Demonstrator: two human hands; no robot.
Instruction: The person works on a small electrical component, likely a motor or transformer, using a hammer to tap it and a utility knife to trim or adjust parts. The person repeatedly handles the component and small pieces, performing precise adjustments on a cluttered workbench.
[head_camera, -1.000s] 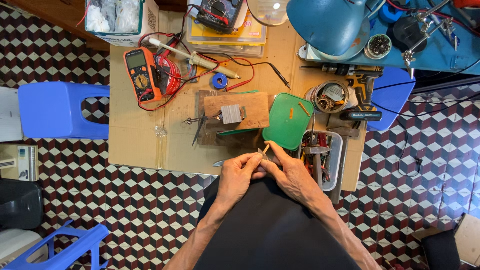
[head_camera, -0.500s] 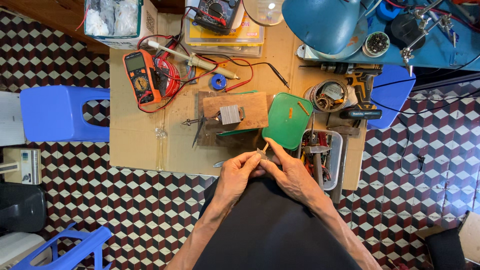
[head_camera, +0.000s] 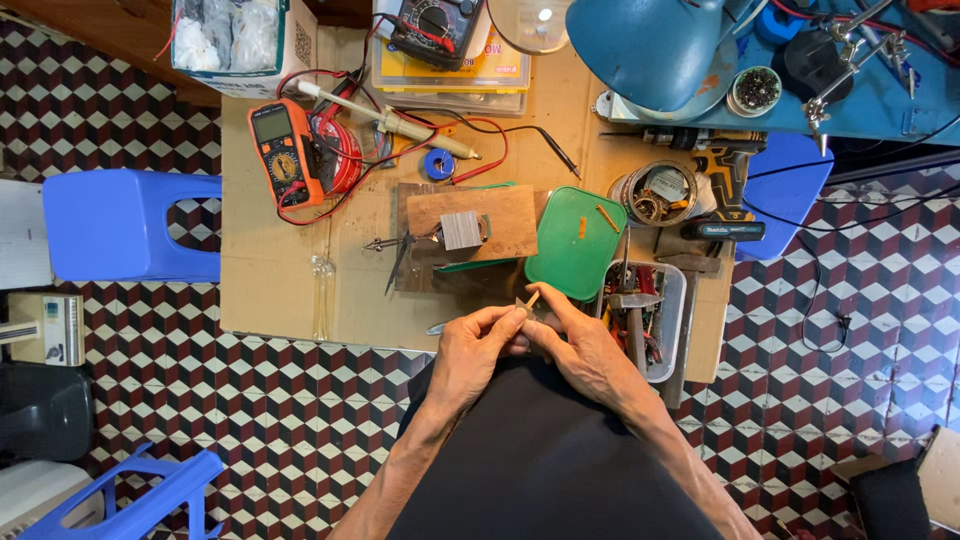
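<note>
Overhead view of a cardboard-covered work surface (head_camera: 270, 290) seen from the wearer's head. A short, thin, tan stick-like piece (head_camera: 532, 298) is held at the near edge of the surface, just in front of the torso; its long axis runs diagonally, the free end pointing up and to the right toward the green plastic lid (head_camera: 575, 243), the lower end hidden among the fingertips. The left hand (head_camera: 478, 352) is closed, thumb and forefinger pinched together on the lower part of the piece. The right hand (head_camera: 583, 350) is likewise closed, its fingertips meeting those of the left hand around the same piece; what exactly lies beneath the fingers cannot be told. Just beyond the hands lies a rectangular wooden block (head_camera: 470, 222) bearing a small grey metal block (head_camera: 461, 230), with dark pointed tweezers (head_camera: 398, 250) beside it. To the right stands a clear plastic tray of hand tools (head_camera: 645, 315) and a round tin of metal parts (head_camera: 658, 193). Farther off lie an orange multimeter (head_camera: 285, 152) with red leads and a pale soldering iron (head_camera: 395, 122). A blue plastic stool (head_camera: 115, 225) stands left of the surface on the chequered floor.
</note>
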